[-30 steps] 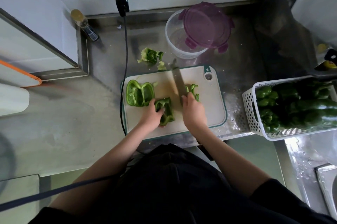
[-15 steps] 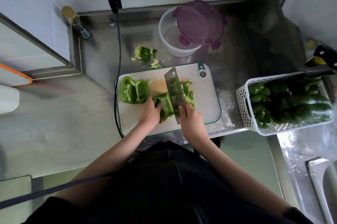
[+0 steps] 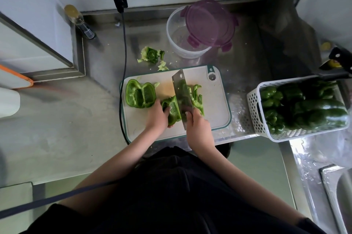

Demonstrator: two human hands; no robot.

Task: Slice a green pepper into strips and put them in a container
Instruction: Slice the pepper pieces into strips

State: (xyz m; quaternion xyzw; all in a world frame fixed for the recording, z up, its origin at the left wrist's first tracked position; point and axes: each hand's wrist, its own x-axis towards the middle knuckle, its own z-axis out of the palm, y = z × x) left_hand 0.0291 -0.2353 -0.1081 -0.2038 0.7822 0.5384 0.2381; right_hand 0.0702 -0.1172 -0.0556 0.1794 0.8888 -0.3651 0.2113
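On the white cutting board (image 3: 215, 104) my left hand (image 3: 156, 117) holds down a green pepper piece (image 3: 172, 111), fingers curled over its left side. My right hand (image 3: 198, 129) grips the handle of a cleaver (image 3: 182, 94), whose blade stands against the right edge of that piece. Cut green strips (image 3: 197, 96) lie to the right of the blade. An opened pepper half (image 3: 140, 95) rests at the board's left end. Behind the board stands a clear round container (image 3: 181, 43) with a purple lid (image 3: 209, 23) leaning on its rim.
Pepper core and scraps (image 3: 151, 55) lie on the steel counter behind the board. A white perforated basket (image 3: 255, 117) of whole green peppers stands at the right. A black cable (image 3: 123, 62) hangs from the wall socket past the board's left edge. A small bottle (image 3: 80, 22) stands at back left.
The cleaver has tipped from edge-on to show its flat side and sits against the held piece. More strips lie to its right. The camera view shifted slightly.
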